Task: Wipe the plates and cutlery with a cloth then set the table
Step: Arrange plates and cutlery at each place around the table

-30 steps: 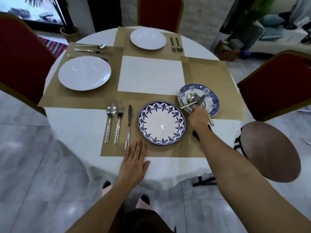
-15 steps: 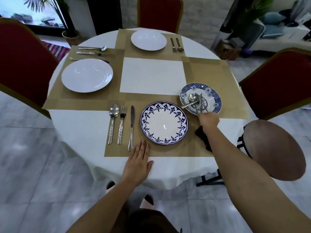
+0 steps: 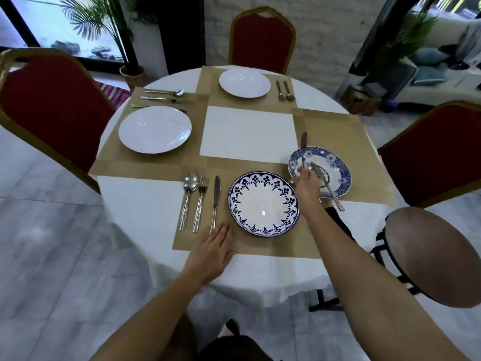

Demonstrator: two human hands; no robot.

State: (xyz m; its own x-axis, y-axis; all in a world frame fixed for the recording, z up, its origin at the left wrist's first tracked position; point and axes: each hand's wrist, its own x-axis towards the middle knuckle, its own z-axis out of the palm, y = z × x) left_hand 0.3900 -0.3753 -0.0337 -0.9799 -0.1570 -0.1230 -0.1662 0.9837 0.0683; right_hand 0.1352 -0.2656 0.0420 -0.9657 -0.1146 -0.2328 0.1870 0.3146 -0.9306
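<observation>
My right hand point(image 3: 308, 181) grips a table knife point(image 3: 303, 145) by its handle, blade pointing away, over the left rim of a small blue patterned plate point(image 3: 338, 173). More cutlery point(image 3: 328, 186) lies across that plate. A larger blue-rimmed plate point(image 3: 263, 203) sits on the near tan placemat point(image 3: 250, 243), with a spoon point(image 3: 188, 196), fork point(image 3: 201, 201) and knife point(image 3: 216, 199) laid to its left. My left hand point(image 3: 212, 252) rests flat on the placemat's near edge. A dark cloth point(image 3: 338, 220) shows beside my right forearm.
Two white plates point(image 3: 155, 129) point(image 3: 244, 82) with cutlery stand at the left and far settings. Red chairs point(image 3: 49, 105) point(image 3: 261, 37) point(image 3: 437, 152) surround the round white table point(image 3: 135, 204). A round brown stool point(image 3: 432, 254) stands at the right.
My right hand has lifted a knife out of the cutlery on the small patterned plate and raised it upright. My left hand has stayed on the placemat.
</observation>
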